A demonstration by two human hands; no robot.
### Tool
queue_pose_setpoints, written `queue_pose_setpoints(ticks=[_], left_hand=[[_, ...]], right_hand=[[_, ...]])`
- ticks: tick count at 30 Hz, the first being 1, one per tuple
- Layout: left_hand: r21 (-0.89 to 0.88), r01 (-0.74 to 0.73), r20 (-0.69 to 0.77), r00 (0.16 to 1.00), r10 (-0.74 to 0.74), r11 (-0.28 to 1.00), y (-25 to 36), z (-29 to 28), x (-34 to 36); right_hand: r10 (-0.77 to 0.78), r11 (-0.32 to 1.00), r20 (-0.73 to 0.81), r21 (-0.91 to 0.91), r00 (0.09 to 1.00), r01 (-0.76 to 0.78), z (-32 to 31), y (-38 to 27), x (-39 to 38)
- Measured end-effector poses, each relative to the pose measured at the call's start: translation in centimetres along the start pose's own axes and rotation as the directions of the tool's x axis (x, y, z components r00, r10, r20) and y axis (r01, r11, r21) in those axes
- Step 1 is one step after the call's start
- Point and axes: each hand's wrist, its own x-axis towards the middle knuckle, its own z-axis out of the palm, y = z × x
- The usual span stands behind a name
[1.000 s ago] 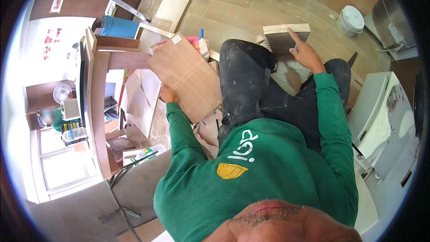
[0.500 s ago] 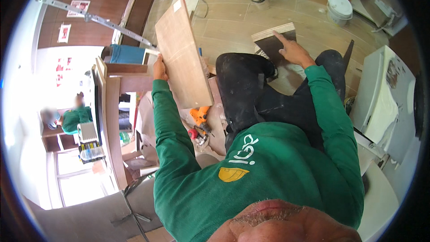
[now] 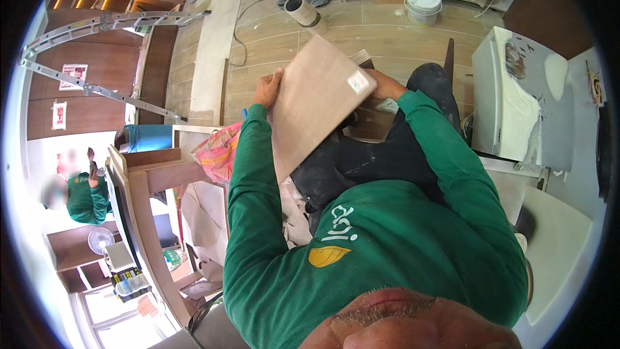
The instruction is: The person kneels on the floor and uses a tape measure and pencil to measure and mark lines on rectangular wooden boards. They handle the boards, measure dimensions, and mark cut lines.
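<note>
A pale wooden board (image 3: 316,100) with a small white label near one corner is tilted in front of my legs. My left hand (image 3: 267,89) grips its left edge, thumb on the near face. At the labelled right corner, my right hand (image 3: 386,85) holds the board, its fingertips mostly hidden behind it. Just beyond that corner, a bit of the layered edge of a stack of dark-faced plywood pieces (image 3: 361,59) shows; the board covers the rest.
A pink-and-yellow bag (image 3: 219,153) lies left of my forearm, by a wooden frame (image 3: 161,174). A ladder (image 3: 116,94) stands far left; a co-worker (image 3: 89,197) is beyond. A white bucket (image 3: 423,3) and a cardboard-like tube (image 3: 301,11) stand ahead, a white cabinet (image 3: 491,100) right.
The board has swung to the right across my lap and turned its labelled corner toward my right hand. My right hand has gone from pointing at the plywood stack to holding the board.
</note>
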Motion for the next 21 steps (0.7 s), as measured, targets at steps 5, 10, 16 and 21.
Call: queue_pose_setpoints(ticks=[5, 10, 16, 21], left_hand=[[0.240, 0.019, 0.116, 0.992, -0.048, 0.971, 2.0, 0.9, -2.6], [0.414, -0.085, 0.020, 0.996, 0.084, 0.906, 2.5, 1.2, -3.4], [0.166, -0.132, -0.082, 0.986, 0.147, 0.977, 2.3, 0.1, -5.0], [0.560, 0.036, -0.475, 0.832, 0.286, 0.828, -3.6, -6.2, -12.0]], right_hand=[[0.234, 0.961, 0.138, 0.119, 0.963, -0.250, -0.5, -5.1, 0.0], [0.349, 0.790, 0.187, 0.468, 0.918, -0.395, -0.4, -2.6, 0.6], [0.450, 0.723, 0.213, 0.483, 0.868, -0.493, -1.3, -3.8, 0.4], [0.416, 0.838, 0.126, 0.331, 0.901, -0.433, -0.7, -5.3, 0.6]])
